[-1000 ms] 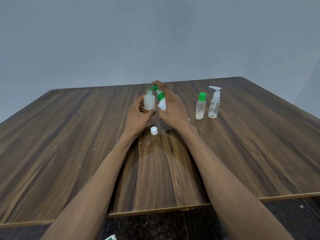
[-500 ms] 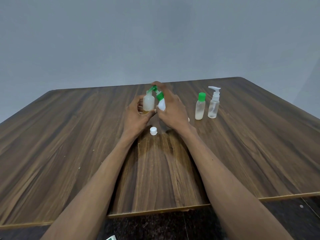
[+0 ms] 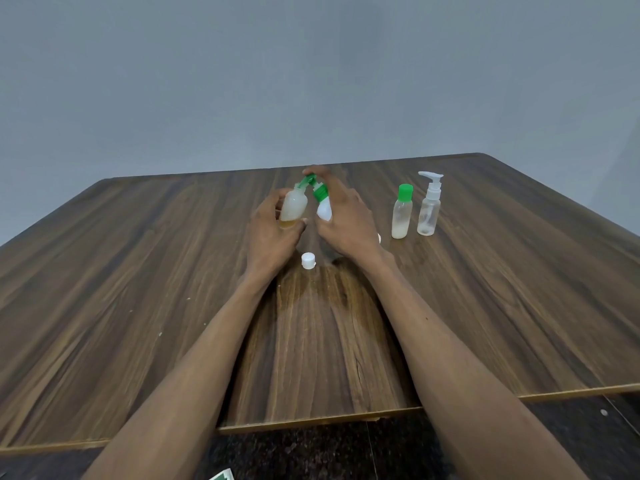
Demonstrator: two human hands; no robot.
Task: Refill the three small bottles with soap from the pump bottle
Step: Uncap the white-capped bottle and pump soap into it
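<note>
My left hand (image 3: 272,233) grips a small frosted bottle (image 3: 293,206), upright and uncapped, with pale liquid in it. My right hand (image 3: 346,221) holds a white pump bottle with a green pump head (image 3: 322,202), a finger resting on the pump top. The green nozzle (image 3: 304,182) reaches over the small bottle's mouth. A loose white cap (image 3: 308,260) lies on the table between my wrists. To the right stand a clear bottle with a green cap (image 3: 401,213) and a clear bottle with a white pump (image 3: 429,206).
The wooden table (image 3: 138,289) spreads wide to both sides, its near edge at the bottom of the view. A small white object (image 3: 379,238) peeks out behind my right hand. A grey wall stands behind the table.
Both hands and the two held bottles have stayed almost in place; the small bottle has shifted very slightly.
</note>
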